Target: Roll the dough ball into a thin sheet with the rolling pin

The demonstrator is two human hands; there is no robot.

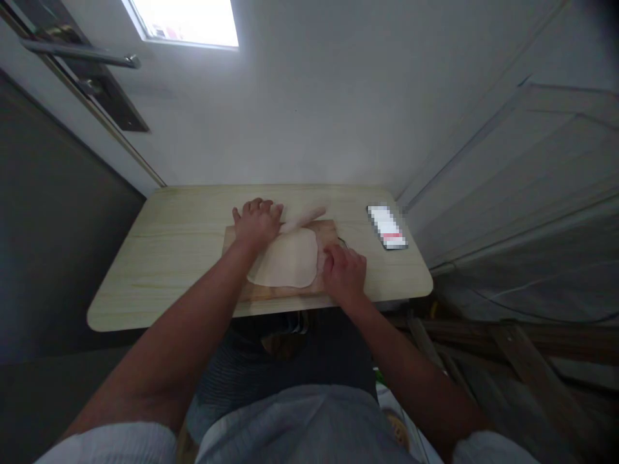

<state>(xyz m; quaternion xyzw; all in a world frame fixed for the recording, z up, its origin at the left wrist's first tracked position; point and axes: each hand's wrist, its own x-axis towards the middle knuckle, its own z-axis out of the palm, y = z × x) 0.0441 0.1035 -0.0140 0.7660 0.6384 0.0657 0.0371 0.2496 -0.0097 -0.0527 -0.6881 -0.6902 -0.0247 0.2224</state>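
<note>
A flat, pale sheet of dough (pixel 287 259) with rounded corners lies on a wooden board (pixel 271 293). Across the dough's far edge, a light rolling pin (pixel 304 220) lies at a slant, smeared by motion. My left hand (pixel 258 223) presses on the pin's left end, which is hidden under the palm; its fingers point away from me. At the board's right edge is my right hand (pixel 345 269), fingers curled down over the rim beside the dough.
The board rests on a narrow, pale wood-grain table (pixel 164 258) against a white door with a metal handle (pixel 82 53). A phone (pixel 387 227) with a blurred-out screen lies on the table's right side. Wooden beams (pixel 522 361) stand low at the right.
</note>
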